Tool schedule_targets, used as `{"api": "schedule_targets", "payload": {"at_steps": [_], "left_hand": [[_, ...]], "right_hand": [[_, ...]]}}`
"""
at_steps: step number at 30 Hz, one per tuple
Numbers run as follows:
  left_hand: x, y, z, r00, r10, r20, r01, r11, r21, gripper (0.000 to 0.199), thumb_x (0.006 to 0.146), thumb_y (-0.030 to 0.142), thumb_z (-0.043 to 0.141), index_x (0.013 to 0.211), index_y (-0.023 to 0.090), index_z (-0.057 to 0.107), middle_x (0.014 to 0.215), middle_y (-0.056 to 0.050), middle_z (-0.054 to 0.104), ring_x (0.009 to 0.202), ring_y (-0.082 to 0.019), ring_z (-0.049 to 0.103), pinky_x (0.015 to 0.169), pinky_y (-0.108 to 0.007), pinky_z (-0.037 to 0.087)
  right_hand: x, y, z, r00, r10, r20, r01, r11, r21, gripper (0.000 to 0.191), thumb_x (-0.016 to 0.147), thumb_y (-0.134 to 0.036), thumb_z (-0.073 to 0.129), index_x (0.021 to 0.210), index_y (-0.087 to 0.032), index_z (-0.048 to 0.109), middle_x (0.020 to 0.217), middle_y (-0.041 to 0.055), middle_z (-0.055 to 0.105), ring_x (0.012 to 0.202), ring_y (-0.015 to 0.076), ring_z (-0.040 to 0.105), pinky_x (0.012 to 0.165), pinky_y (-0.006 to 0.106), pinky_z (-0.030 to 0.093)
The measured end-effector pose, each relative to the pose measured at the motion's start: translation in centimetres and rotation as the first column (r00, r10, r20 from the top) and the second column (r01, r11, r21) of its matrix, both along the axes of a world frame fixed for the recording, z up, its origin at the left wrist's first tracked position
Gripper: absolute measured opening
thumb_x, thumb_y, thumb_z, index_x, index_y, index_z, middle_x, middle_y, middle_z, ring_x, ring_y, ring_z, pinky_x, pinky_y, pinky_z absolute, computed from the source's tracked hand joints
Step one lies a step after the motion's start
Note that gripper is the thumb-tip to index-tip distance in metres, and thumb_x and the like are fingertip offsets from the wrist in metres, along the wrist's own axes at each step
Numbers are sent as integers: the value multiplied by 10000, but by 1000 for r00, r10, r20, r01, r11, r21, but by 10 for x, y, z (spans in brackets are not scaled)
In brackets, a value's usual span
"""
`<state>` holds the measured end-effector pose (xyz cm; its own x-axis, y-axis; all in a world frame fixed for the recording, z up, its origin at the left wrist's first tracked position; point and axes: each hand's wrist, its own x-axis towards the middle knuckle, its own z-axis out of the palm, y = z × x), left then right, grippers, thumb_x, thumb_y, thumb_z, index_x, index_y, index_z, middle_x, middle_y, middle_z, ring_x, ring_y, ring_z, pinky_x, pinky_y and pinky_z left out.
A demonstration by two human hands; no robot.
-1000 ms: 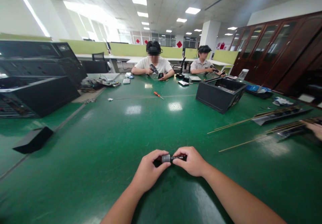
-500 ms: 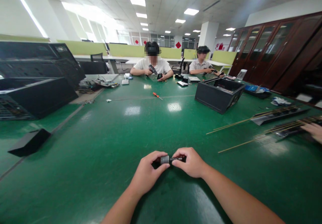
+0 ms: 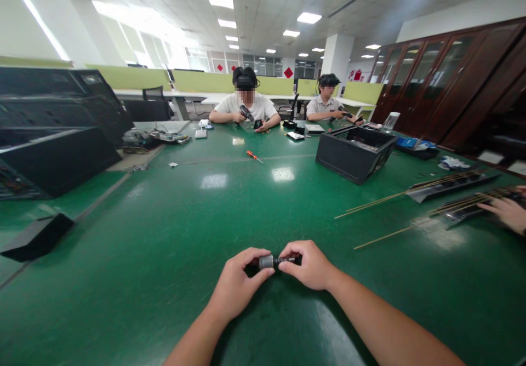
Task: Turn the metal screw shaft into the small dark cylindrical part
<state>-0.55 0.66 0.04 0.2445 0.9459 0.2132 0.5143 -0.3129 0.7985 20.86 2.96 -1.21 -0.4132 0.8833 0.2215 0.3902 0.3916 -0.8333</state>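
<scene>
Our left hand [image 3: 233,279] grips the cylinder [image 3: 266,262], our right hand [image 3: 311,266] the shaft [image 3: 291,258] beside it, unchanged: no evident headway.

The left hand [image 3: 235,279] grips a grey cylinder [image 3: 266,262] between thumb and fingers; just right of it, the right hand [image 3: 309,264] pinches the slim shaft [image 3: 285,259] in line with it. Both are low over a green table [image 3: 176,234]. Well ahead of the hands lies an orange screwdriver [image 3: 254,156], and beyond it a person [image 3: 263,106] holds a drill [image 3: 247,113]. A black case [image 3: 343,162] stands ahead to their right, thin rods [image 3: 376,196] nearer, beside a co-worker's hand [image 3: 509,213]. Far left of the hands sits a black block [image 3: 41,235].
</scene>
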Motion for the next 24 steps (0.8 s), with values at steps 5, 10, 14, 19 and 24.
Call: {"api": "schedule_targets", "payload": {"at_steps": [5, 10, 14, 19, 24], "left_hand": [[-1, 0, 0, 1000, -4, -1, 4, 1000, -3, 249, 794, 335, 706, 1025, 242, 712, 979, -33, 722, 896, -212, 660, 829, -340, 519], [-1, 0, 1, 1000, 5, -9, -6, 1000, -18, 250, 793, 318, 706, 1032, 244, 710, 979, -27, 723, 897, -209, 660, 826, -335, 512], [0, 0, 2, 1000, 4, -12, -4, 1000, -23, 249, 791, 327, 707, 1024, 240, 711, 969, -28, 722, 894, -211, 657, 822, -337, 508], [0, -1, 2, 1000, 0, -6, 0, 1000, -15, 258, 783, 333, 708, 1021, 233, 713, 960, -37, 725, 875, -215, 659, 806, -340, 514], [0, 0, 3, 1000, 10, -5, -10, 1000, -10, 256, 774, 337, 713, 1007, 232, 720, 950, -39, 731, 867, -216, 667, 801, -338, 526]], "right_hand": [[0, 0, 0, 1000, -2, 1, 2, 1000, -10, 70, 781, -235, 695, 809, -176, 722, 734, 16, 704, 662, 152, 610, 629, 245, 439], [-1, 0, 0, 1000, 0, 1, 0, 1000, -10, 75, 781, -236, 691, 810, -173, 720, 711, 9, 689, 646, 146, 599, 612, 239, 430], [0, 0, -1, 1000, -5, 1, 5, 1000, -9, 78, 776, -237, 696, 808, -169, 717, 706, 7, 683, 643, 144, 593, 611, 237, 428], [0, 0, 0, 1000, -2, 1, 2, 1000, -17, 70, 778, -236, 695, 803, -173, 712, 704, 5, 680, 641, 144, 591, 612, 236, 427], [0, 0, 1, 1000, 2, -4, -2, 1000, -12, 63, 778, -230, 690, 805, -176, 709, 706, 3, 678, 642, 145, 590, 618, 239, 429]]}}
